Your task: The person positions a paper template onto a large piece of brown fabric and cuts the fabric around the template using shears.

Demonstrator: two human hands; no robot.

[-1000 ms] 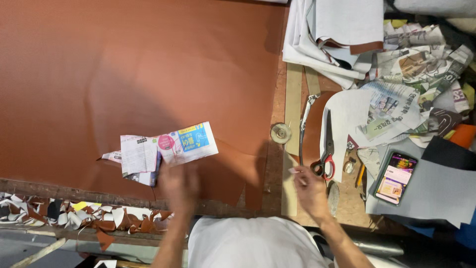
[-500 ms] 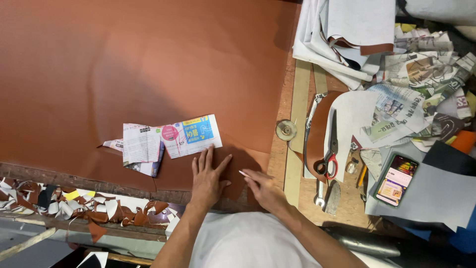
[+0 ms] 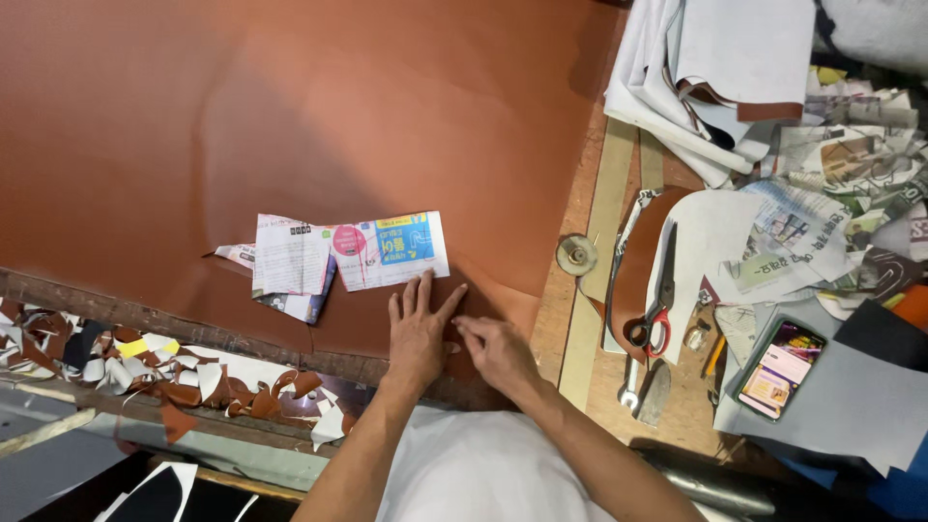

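Pressing flat on the brown leather sheet [image 3: 290,116], the left hand [image 3: 418,333] lies palm down with its fingers spread and straight, holding nothing. The right hand [image 3: 495,353] sits just beside it, touching the same sheet near its lower right corner; its fingers are bent with the tips on the leather, and I cannot tell whether they pinch anything. The sheet covers most of the table, reaching from the far edge down to the near edge. Just above the left fingertips lies a folded printed paper [image 3: 387,251], with another folded sheet [image 3: 290,259] beside it on the left. To the right, on the bare wood, sit a small round metal disc [image 3: 576,254], red-handled scissors [image 3: 657,309] and a phone [image 3: 779,367]. Leather scraps [image 3: 193,382] litter the ledge below the table.
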